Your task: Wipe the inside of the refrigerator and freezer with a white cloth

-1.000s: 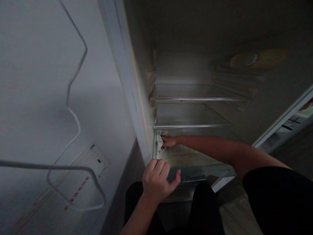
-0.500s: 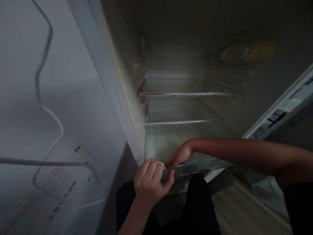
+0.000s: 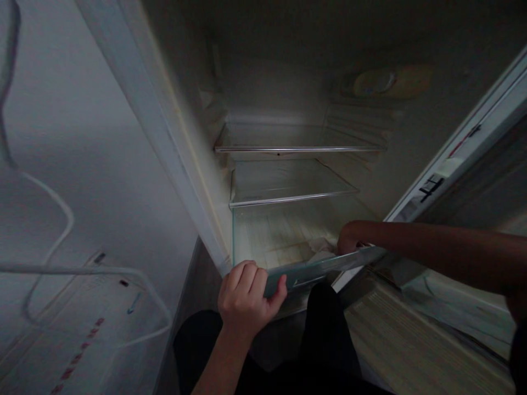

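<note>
In the head view, my left hand (image 3: pixel 247 300) is closed over the left end of the front edge of a glass shelf (image 3: pixel 302 275), its thumb on the near face. This shelf sits low in an open refrigerator, its front edge thick and greenish. Behind that edge, towards the right end, my right hand (image 3: pixel 349 237) is bent down on the inner side, with a crumpled white cloth (image 3: pixel 322 249) at its fingers. The front edge hides part of the fingers and the cloth. Brownish smears show on the surface beside the cloth.
Two more glass shelves, an upper one (image 3: pixel 300 148) and a middle one (image 3: pixel 292 198), span the cabinet behind. A yellowish light cover (image 3: pixel 391 82) is on the right wall. At lower right lies a ribbed panel (image 3: pixel 407 334). A pale cable (image 3: pixel 144 274) loops at left.
My right hand has slid right along the inside of the front edge, taking the cloth away from my left hand. My left hand keeps its hold. The view has shifted slightly.
</note>
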Demonstrator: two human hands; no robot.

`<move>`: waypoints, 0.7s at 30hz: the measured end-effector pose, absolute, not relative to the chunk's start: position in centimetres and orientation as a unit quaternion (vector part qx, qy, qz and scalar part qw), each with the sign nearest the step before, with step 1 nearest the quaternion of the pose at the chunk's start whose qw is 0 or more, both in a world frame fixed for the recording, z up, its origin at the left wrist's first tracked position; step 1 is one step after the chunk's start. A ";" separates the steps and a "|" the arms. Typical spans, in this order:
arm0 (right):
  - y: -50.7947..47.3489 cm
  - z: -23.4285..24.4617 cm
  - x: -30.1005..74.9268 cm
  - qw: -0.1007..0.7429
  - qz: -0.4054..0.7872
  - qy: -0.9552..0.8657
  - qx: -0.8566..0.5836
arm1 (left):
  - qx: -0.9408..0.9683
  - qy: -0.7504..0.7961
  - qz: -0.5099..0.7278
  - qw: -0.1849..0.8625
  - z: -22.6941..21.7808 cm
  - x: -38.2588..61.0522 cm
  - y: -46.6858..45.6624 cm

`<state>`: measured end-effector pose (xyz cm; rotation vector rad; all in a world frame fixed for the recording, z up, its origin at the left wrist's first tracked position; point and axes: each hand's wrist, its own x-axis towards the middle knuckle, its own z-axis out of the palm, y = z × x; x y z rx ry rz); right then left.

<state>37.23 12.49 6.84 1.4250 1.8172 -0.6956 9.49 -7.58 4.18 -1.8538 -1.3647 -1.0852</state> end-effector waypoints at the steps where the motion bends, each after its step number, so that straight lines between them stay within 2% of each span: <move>1: 12.6 7.0 36.8 0.393 -0.266 0.700 0.534 | -0.697 -0.513 -0.406 0.294 4.2 9.5 -7.6; 3: 13.0 7.3 34.9 0.431 -0.255 0.706 0.501 | -0.697 -0.515 -0.404 0.292 4.3 9.5 -7.7; 4: 13.3 7.5 33.5 0.409 -0.237 0.735 0.485 | -0.697 -0.516 -0.404 0.291 4.4 9.6 -7.7; 9: 13.1 7.2 24.9 0.181 -0.056 0.912 0.363 | -0.692 -0.524 -0.409 0.281 4.4 9.8 -7.7; 11: 12.3 6.2 21.5 0.130 -0.010 0.944 0.304 | -0.690 -0.530 -0.405 0.282 4.4 9.8 -7.7; 15: 11.2 3.8 16.0 0.125 -0.031 0.965 0.229 | -0.687 -0.540 -0.399 0.279 4.3 9.9 -7.8; 21: 15.7 2.6 15.3 0.151 -0.070 0.934 0.316 | -0.684 -0.544 -0.397 0.280 4.5 9.7 -7.5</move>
